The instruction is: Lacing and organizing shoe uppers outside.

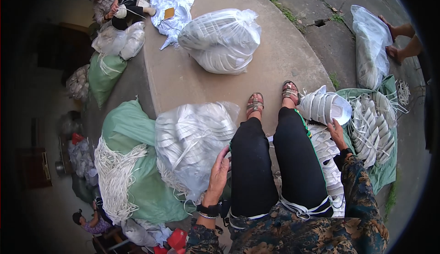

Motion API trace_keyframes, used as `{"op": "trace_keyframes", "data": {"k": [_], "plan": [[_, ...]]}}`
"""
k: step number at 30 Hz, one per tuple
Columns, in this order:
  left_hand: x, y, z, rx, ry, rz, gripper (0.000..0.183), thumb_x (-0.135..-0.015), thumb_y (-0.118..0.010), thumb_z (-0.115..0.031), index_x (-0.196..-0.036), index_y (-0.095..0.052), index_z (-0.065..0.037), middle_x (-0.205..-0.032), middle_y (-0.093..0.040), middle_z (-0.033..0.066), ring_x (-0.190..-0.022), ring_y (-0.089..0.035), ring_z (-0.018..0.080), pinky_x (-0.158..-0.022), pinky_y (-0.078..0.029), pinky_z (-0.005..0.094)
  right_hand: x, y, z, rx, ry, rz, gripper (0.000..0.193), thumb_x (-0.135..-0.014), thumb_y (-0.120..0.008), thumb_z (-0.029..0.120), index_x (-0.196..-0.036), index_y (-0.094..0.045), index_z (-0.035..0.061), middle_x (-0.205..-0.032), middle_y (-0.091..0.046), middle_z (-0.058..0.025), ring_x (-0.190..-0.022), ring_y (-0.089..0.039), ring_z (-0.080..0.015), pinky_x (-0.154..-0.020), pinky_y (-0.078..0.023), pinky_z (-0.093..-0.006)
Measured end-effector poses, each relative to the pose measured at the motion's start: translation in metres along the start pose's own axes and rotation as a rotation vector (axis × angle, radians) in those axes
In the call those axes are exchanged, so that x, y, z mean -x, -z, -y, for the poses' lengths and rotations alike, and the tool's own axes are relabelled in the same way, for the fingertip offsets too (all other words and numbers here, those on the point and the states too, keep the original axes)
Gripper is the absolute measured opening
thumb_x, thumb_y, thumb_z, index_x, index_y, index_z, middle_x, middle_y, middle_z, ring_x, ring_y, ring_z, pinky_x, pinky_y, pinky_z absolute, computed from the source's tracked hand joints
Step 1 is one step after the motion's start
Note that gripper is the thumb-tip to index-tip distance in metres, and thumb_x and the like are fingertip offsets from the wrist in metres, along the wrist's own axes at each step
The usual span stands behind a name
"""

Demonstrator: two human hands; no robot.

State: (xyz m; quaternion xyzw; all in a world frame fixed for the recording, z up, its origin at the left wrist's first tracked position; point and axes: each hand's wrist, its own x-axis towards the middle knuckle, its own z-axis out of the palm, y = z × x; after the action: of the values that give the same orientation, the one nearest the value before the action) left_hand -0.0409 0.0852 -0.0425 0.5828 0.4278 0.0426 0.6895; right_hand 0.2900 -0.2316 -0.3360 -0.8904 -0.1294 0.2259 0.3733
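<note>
My right hand (338, 134) grips the near end of a stack of nested white shoe uppers (321, 106), lying on its side by my right foot. The fingers are closed at the rim of the nearest piece, partly hidden by it. My left hand (220, 174) is beside my left thigh, fingers stretched out, holding nothing visible. Just left of it is a clear plastic bag (195, 132) filled with similar white uppers. More rows of white uppers (331, 171) lie along my right leg, and others (373, 125) rest on a green sheet (384, 176) to the right.
A full plastic bag (222, 41) stands ahead on the concrete. At left, white cords (117, 180) drape over a green sack (158, 199). Another person sits at far left by white bags (120, 41). Bare feet stand beside a plastic bag (370, 48) at far right.
</note>
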Motion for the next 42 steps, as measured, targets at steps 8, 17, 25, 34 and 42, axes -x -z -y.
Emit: {"op": "trace_keyframes", "data": {"k": [8, 17, 25, 34, 42], "plan": [[0.028, 0.091, 0.176, -0.516, 0.129, -0.439, 0.041, -0.079, -0.059, -0.026, -0.112, -0.055, -0.001, -0.093, -0.063, 0.0159, -0.087, -0.061, 0.0268, -0.076, -0.047, 0.0348, 0.048, 0.039, -0.001, -0.089, -0.105, 0.248, 0.035, -0.083, -0.054, 0.021, -0.107, -0.055, -0.0057, -0.086, -0.058, -0.0034, -0.075, -0.053, -0.0120, -0.064, -0.042, -0.0261], [0.038, 0.133, 0.270, -0.201, 0.430, -0.707, 0.044, -0.077, -0.063, -0.033, -0.104, -0.059, 0.002, -0.093, -0.063, 0.0144, -0.089, -0.060, 0.0259, -0.078, -0.046, 0.0343, 0.138, 0.044, 0.045, -0.251, -0.254, 0.475, 0.033, -0.086, -0.057, 0.025, -0.103, -0.060, -0.0029, -0.081, -0.061, -0.0020, -0.068, -0.056, -0.0093, -0.059, -0.047, -0.0233], [0.075, 0.148, 0.273, 0.805, 0.585, -1.080, 0.084, -0.078, -0.058, -0.056, -0.135, -0.025, -0.002, -0.129, -0.035, 0.0265, -0.114, -0.040, 0.0421, -0.088, -0.040, 0.0516, 0.173, 0.070, 0.030, -0.282, -0.422, 0.432, 0.027, -0.086, -0.055, 0.021, -0.100, -0.060, -0.0020, -0.079, -0.061, -0.0028, -0.066, -0.058, -0.0101, -0.059, -0.049, -0.0243], [0.077, 0.162, 0.247, 0.586, 0.287, -0.813, 0.055, -0.075, -0.063, -0.022, -0.123, -0.036, -0.010, -0.110, -0.049, 0.0149, -0.097, -0.051, 0.0309, -0.084, -0.041, 0.0460, 0.178, 0.071, 0.027, -0.308, -0.434, 0.405, 0.023, -0.084, -0.053, 0.018, -0.098, -0.059, 0.0001, -0.078, -0.060, -0.0015, -0.066, -0.059, -0.0104, -0.059, -0.048, -0.0241], [0.079, 0.142, 0.225, 0.656, 0.172, -0.674, 0.018, -0.079, -0.060, -0.013, -0.089, -0.050, -0.002, -0.066, -0.054, 0.0067, -0.054, -0.058, 0.0216, -0.055, -0.050, 0.0320, 0.174, 0.073, 0.011, -0.399, -0.382, 0.395, 0.026, -0.085, -0.052, 0.019, -0.104, -0.056, 0.0021, -0.082, -0.062, -0.0025, -0.068, -0.060, -0.0120, -0.061, -0.048, -0.0256]]}}
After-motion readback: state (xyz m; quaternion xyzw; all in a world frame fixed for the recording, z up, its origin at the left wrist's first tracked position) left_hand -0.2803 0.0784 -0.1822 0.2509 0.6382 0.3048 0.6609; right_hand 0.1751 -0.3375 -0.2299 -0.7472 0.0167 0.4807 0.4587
